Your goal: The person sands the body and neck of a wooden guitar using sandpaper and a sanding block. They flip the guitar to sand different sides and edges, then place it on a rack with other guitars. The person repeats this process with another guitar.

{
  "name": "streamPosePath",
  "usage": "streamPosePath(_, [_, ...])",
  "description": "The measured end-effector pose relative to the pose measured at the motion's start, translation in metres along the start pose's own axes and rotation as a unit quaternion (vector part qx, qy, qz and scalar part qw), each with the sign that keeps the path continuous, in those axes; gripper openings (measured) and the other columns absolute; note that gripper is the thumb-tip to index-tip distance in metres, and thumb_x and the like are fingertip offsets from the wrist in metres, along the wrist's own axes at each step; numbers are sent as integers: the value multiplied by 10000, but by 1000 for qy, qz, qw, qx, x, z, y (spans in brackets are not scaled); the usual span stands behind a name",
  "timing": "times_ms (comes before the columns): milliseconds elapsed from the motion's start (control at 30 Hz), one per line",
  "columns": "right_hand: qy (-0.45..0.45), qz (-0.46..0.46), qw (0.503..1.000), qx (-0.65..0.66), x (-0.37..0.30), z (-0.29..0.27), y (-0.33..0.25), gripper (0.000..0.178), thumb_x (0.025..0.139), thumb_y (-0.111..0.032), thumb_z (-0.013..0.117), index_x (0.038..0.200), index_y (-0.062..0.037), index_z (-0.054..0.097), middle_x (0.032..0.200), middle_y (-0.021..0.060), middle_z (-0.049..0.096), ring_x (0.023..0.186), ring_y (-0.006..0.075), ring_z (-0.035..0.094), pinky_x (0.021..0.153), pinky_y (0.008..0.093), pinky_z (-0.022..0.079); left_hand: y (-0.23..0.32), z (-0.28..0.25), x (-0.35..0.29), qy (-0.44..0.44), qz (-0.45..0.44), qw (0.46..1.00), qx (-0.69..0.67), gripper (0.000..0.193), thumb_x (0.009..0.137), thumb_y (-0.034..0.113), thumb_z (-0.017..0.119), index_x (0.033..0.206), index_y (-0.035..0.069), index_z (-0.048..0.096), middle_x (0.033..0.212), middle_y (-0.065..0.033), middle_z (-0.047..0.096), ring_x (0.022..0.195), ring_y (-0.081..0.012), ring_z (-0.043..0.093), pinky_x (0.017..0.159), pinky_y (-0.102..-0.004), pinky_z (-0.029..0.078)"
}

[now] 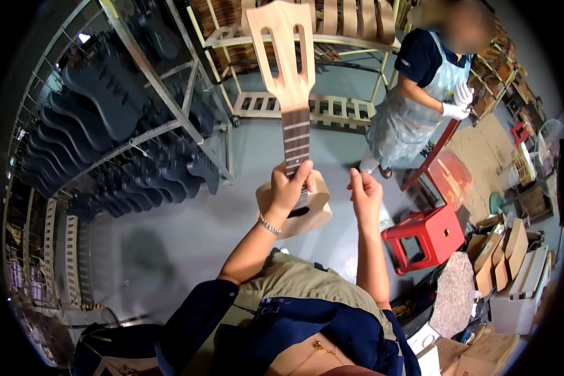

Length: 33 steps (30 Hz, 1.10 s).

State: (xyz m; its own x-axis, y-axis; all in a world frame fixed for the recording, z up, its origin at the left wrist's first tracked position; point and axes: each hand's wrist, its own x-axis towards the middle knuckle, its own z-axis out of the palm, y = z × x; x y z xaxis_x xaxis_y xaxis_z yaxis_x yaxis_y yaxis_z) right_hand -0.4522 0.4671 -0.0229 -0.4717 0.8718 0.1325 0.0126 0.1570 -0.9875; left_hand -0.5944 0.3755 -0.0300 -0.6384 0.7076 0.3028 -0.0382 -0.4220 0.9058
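Observation:
My left hand (287, 190) is wrapped round the neck of an unfinished pale wood ukulele (296, 135), close to where the neck meets the body. The instrument stands nearly upright, its slotted headstock uppermost and its dark fretted fingerboard facing me. Part of the body and sound hole shows below my wrist; no strings are visible. To the right, apart from the ukulele, my right hand (365, 188) is raised with curled fingers and the thumb pressed to the forefinger. Whatever may be in that pinch is too small to make out.
Dark guitar bodies (103, 91) hang on a metal rack at left. A cream rack (257, 103) with wooden parts stands ahead. A gloved co-worker (407, 106) in an apron stands far right. Nearer are a red stool (423, 238) and cardboard boxes (489, 351).

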Motion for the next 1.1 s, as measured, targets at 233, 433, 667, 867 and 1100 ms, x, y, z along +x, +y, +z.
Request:
streamPosePath(233, [-78, -53, 993, 67, -5, 2, -14, 413, 936, -285, 488, 631, -12, 544, 564, 6, 495, 504, 64, 452, 475, 222, 347, -16, -7, 1, 3, -25, 999, 27, 309, 866, 273, 625, 713, 16, 546, 546, -17, 530, 485, -92, 517, 452, -237, 425])
streamPosePath(433, [9, -140, 974, 176, 27, -3, -57, 510, 967, -395, 389, 667, -14, 546, 553, -8, 471, 486, 57, 431, 451, 205, 328, -5, -16, -3, -40, -56, 997, -28, 293, 889, 260, 594, 856, -31, 565, 573, -26, 513, 494, -105, 491, 485, -241, 427])
streamPosePath(667, [50, -89, 984, 144, 16, -4, -38, 484, 953, -376, 425, 651, -20, 555, 540, -12, 493, 491, 49, 444, 455, 213, 354, 39, 40, 2, -245, -57, 966, -54, 505, 897, 323, 561, 1189, -75, 457, 567, -34, 499, 485, -108, 485, 479, -249, 428])
streamPosePath(867, [18, -42, 988, 148, 0, -17, 1, 398, 974, -343, 389, 798, -27, 555, 627, -24, 491, 526, 36, 393, 468, 191, 302, 0, 59, -4, -296, -106, 948, -53, 562, 897, 339, 561, 1289, -38, 420, 575, -34, 508, 494, -109, 500, 468, -243, 423])
streamPosePath(1100, [29, -41, 988, 143, -12, -35, 13, 455, 959, -369, 415, 700, -14, 534, 515, -14, 447, 494, 59, 410, 453, 234, 333, -18, 79, -10, -294, -71, 951, -72, 692, 862, 479, 537, 1263, -65, 391, 528, -52, 498, 417, -129, 469, 418, -245, 422])
